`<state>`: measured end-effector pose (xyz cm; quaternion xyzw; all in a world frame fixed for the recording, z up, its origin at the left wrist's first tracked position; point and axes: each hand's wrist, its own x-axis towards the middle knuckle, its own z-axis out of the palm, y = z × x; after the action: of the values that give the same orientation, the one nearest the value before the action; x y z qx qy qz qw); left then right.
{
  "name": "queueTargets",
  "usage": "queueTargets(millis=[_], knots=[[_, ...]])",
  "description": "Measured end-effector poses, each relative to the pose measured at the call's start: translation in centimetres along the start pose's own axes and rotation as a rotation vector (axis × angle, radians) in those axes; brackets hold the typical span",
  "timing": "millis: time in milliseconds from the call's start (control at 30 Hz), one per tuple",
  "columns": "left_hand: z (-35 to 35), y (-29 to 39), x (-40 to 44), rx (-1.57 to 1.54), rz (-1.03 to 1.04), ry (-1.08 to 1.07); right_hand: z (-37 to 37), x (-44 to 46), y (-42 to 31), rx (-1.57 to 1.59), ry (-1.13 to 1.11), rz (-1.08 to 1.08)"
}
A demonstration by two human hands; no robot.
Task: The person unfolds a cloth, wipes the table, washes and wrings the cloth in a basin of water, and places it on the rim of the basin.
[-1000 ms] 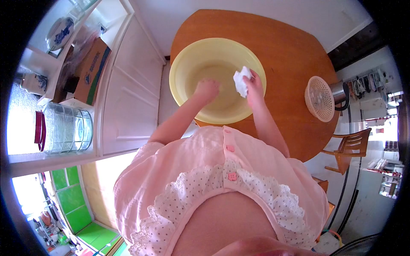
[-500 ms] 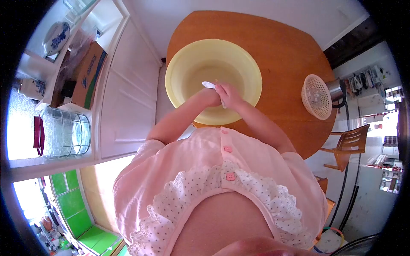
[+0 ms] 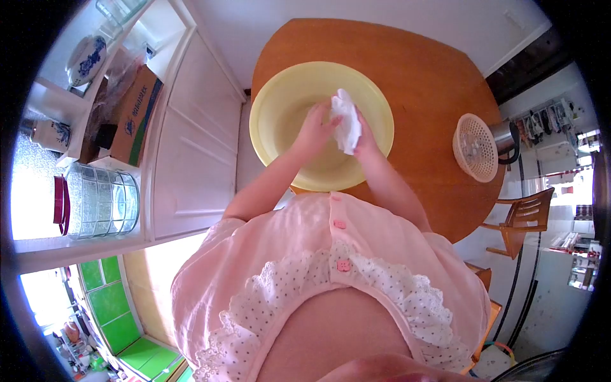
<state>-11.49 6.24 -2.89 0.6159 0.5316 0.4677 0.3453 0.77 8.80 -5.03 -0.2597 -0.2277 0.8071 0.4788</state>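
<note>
A large yellow basin (image 3: 280, 95) stands on the wooden table (image 3: 433, 83) in front of my body. Over its middle, a crumpled white cloth (image 3: 345, 120) is spread out between my hands. On the cloth's right side, my right hand (image 3: 365, 136) is closed on it, with the fingers partly behind the cloth. My left hand (image 3: 314, 129) is at the cloth's left edge, with its thumb and fingertips pressed on it. Both hands are above the inside of the basin.
A white perforated basket (image 3: 476, 148) and a metal kettle (image 3: 504, 141) stand at the table's right edge. Beyond them is a wooden chair (image 3: 525, 219). On the left, cabinet shelves hold a glass jar with a red lid (image 3: 105, 200) and a cardboard box (image 3: 135, 118).
One second ago, my right hand held the cloth apart from my left. The hands then met low over the basin; now they are higher, with the cloth opened out between them.
</note>
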Motion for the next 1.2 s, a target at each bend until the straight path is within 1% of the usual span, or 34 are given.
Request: queueTargets(millis=[33, 67, 133, 167, 200, 233, 267, 300, 333, 400, 433, 500, 533, 600, 633, 667, 767, 867, 967, 1067, 1167, 1200], knots=[[0.3, -0.4, 0.2, -0.223, -0.151, -0.056, 0.7, -0.3, 0.5, -0.012, 0.037, 0.012], [0.4, -0.8, 0.3, -0.178, -0.189, -0.043, 1.5, -0.6, 0.5, 0.047, 0.073, 0.007], [-0.1, -1.5, 0.6, -0.087, -0.260, -0.018, 0.6, -0.5, 1.1, -0.089, 0.071, -0.082], [-0.1, -2.3, 0.7, -0.107, -0.225, 0.000, 0.2, -0.6, 1.3, -0.158, 0.069, -0.124], [-0.1, -2.6, 0.6, -0.126, -0.191, 0.020, 0.4, -1.0, 1.0, -0.449, 0.109, -0.121], [-0.1, -2.9, 0.5, -0.146, -0.158, 0.040, -0.2, -0.9, 1.1, -0.473, 0.159, -0.135], [-0.3, -3.2, 0.4, -0.164, -0.196, 0.029, -1.3, -0.6, 1.5, -0.497, 0.210, -0.147], [-0.8, -2.0, 0.1, -0.183, -0.234, 0.019, -1.4, -0.8, 1.4, -0.520, 0.261, -0.159], [-1.2, -1.5, 0.0, -0.201, -0.271, 0.008, -1.6, -0.9, 1.2, -0.480, 0.246, -0.139], [-1.3, -2.9, 0.4, -0.392, -0.381, 0.043, -1.6, -1.2, 0.7, -0.401, 0.216, -0.101], [-1.4, -3.8, 0.6, -0.487, -0.436, 0.058, -2.1, -1.1, 0.6, -0.465, 0.208, -0.032], [-2.0, -5.6, 1.1, -0.537, -0.483, 0.125, -3.9, -0.2, 0.8, -0.593, 0.192, 0.103], [-2.2, -5.6, 1.1, -0.562, -0.508, 0.161, -4.6, 0.1, 1.4, -0.942, 0.078, 0.121], [-1.6, -4.3, 0.0, -0.436, -0.489, 0.014, -6.1, 0.6, 2.6, -1.632, -0.178, 0.155], [-1.1, -3.6, -0.7, -0.373, -0.479, -0.057, -6.3, 0.5, 3.6, -1.796, -0.284, 0.131], [0.2, -5.4, -1.3, -0.166, -0.207, -0.202, -6.4, 0.5, 4.5, -1.866, -0.359, 0.101], [0.2, -2.8, -1.4, 0.349, 0.040, -0.505, -6.5, 0.5, 6.1, -1.847, -0.409, 0.048], [-0.3, -4.0, -0.8, 0.373, 0.490, -0.385, -6.7, 0.5, 6.1, -1.825, -0.420, 0.009], [0.3, -0.9, -2.7, 0.342, 0.293, -0.451, -6.2, 0.5, 5.6, -1.861, -0.455, 0.010], [0.2, 0.1, -2.7, 0.325, 0.406, -0.433, -5.0, 0.4, 4.3, -1.911, -0.492, 0.046], [0.3, -1.3, -2.5, 0.192, 0.422, -0.379, -3.9, 0.1, 3.7, -1.962, -0.542, 0.069], [0.2, -1.3, -2.3, 0.198, 0.383, -0.381, -3.3, -0.1, 3.3, -1.979, -0.557, 0.086]])
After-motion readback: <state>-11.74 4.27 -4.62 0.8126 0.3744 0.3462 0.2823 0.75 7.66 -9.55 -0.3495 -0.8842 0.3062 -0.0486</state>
